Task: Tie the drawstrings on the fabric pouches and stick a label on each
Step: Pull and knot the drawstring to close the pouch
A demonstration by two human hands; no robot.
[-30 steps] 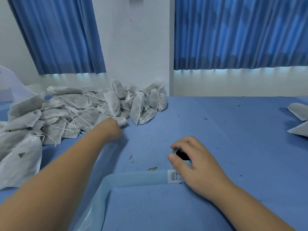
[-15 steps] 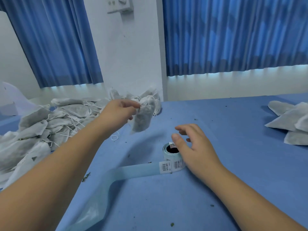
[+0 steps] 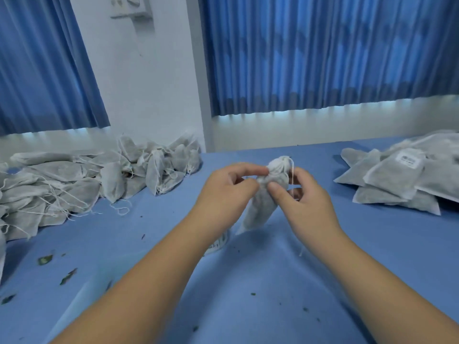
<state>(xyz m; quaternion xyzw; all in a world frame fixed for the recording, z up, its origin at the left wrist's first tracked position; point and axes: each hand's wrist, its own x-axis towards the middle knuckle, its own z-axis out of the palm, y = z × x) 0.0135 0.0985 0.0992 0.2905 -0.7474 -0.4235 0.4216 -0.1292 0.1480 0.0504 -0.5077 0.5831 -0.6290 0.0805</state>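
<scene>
A grey-white fabric pouch [image 3: 258, 209] hangs upright above the middle of the blue table, its gathered neck at the top. My left hand [image 3: 223, 194] pinches the neck from the left. My right hand [image 3: 300, 197] holds the pouch from the right, and a thin white drawstring [image 3: 292, 175] runs down past its fingers. The label roll [image 3: 218, 243] lies mostly hidden behind my left wrist, with only a white printed edge showing.
A big heap of untied pouches [image 3: 74, 180] with loose strings fills the left side of the table. A stack of flat pouches [image 3: 397, 180], the top one bearing a white label, lies at the right. Leaf crumbs dot the blue table [image 3: 260, 289]. Blue curtains hang behind.
My left hand lifted a pouch from the left heap and carried it to the centre. My right hand left the label roll and rose to take the pouch too.
</scene>
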